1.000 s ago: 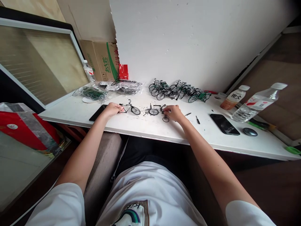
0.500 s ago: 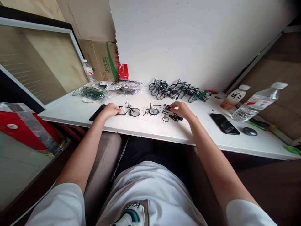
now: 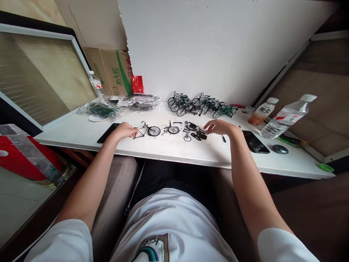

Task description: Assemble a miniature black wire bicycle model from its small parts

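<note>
My left hand (image 3: 126, 131) is closed on the rear end of a black miniature bicycle (image 3: 148, 129), which has its front wheel and handlebars fitted. To its right lies a loose miniature wheel (image 3: 173, 130) among thin small parts. My right hand (image 3: 219, 127) is held over the right end of the loose parts, fingers curved and apart, with nothing seen in them. Beneath and left of its fingertips are a cluster of black plastic parts (image 3: 199, 135) and a small stand-like ring part (image 3: 187, 138). A thin dark tool (image 3: 224, 138) lies below the right hand.
Several finished miniature bicycles (image 3: 191, 105) stand along the wall. Bagged parts (image 3: 102, 109) lie at the back left by a cardboard box (image 3: 109, 71). Phones (image 3: 255, 142) lie at either side. A water bottle (image 3: 289, 116), a drink bottle (image 3: 263, 111) and a mouse (image 3: 280, 149) are on the right.
My right hand has drawn back to the right from the black parts and its fingers have spread. My left hand still holds the miniature bicycle. The view has shifted slightly.
</note>
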The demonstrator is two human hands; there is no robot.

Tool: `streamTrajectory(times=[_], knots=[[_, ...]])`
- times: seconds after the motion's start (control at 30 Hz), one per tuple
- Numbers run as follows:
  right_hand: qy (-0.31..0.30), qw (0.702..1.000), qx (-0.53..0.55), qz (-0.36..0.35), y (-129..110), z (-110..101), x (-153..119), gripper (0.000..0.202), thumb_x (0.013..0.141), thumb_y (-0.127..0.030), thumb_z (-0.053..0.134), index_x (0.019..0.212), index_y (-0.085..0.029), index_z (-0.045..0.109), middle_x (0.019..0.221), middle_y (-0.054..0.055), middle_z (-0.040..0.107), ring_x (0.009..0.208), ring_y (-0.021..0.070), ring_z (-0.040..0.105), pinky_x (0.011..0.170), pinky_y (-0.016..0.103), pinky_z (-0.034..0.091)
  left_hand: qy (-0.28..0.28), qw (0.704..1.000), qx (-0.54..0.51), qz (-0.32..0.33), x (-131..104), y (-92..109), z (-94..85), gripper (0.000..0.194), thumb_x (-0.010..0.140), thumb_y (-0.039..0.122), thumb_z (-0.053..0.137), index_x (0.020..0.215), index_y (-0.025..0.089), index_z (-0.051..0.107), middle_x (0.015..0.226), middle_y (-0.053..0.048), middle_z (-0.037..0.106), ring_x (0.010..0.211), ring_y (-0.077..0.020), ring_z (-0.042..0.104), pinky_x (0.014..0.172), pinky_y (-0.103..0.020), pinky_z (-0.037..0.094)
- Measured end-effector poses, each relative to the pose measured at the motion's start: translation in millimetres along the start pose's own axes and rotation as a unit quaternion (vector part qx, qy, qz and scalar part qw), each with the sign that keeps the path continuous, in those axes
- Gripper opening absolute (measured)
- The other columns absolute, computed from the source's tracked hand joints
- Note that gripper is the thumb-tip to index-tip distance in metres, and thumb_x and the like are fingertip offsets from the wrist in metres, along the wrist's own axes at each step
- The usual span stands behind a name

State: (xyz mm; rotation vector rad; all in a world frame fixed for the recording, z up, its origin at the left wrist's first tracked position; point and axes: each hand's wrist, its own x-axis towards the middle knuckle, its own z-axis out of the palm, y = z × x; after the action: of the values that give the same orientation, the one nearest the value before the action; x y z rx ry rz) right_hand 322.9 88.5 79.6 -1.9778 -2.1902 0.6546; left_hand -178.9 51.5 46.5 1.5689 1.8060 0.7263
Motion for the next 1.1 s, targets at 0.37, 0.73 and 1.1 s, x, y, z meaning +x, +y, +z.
streamTrajectory(times=[0.37, 0.73, 1.1], knots=[[0.045, 0.998, 0.006, -0.052, 0.8, 26.1, 21.2, 0.028, 0.093, -0.013, 0.071, 0.113, -0.024, 0.089, 0.107, 0.01, 0.084, 0.078, 0.0187, 0.073, 0.07, 0.028, 0.055, 0.084, 0.975, 0.204, -0.017, 2.3, -0.6, -2.9, 0.061, 0.089, 0.077, 0.061, 0.069, 0.02, 0.071, 0.068, -0.017, 0.072, 0.081, -0.0366, 0.073, 0.076, -0.038, 0.049], [0.065, 0.997, -0.02, -0.042, -2.9, 36.0, 24.1, 0.034, 0.09, -0.006, 0.07, 0.121, -0.017, 0.08, 0.108, 0.01, 0.084, 0.085, 0.0192, 0.073, 0.074, 0.026, 0.054, 0.123, 0.98, 0.156, -0.019, -15.2, 21.3, 5.0, 0.054, 0.098, 0.063, 0.057, 0.125, 0.017, 0.064, 0.069, -0.006, 0.074, 0.089, -0.0316, 0.075, 0.088, -0.036, 0.051], [0.161, 0.98, 0.048, -0.108, -17.3, 36.6, 18.5, 0.05, 0.096, -0.01, 0.053, 0.145, -0.017, 0.047, 0.115, 0.015, 0.072, 0.095, 0.0239, 0.067, 0.084, 0.036, 0.057, 0.2, 0.964, 0.05, 0.169, -29.8, 41.7, 21.8, 0.026, 0.085, 0.043, 0.076, 0.092, 0.021, 0.065, 0.099, -0.006, 0.078, 0.082, -0.0215, 0.072, 0.086, -0.033, 0.053]])
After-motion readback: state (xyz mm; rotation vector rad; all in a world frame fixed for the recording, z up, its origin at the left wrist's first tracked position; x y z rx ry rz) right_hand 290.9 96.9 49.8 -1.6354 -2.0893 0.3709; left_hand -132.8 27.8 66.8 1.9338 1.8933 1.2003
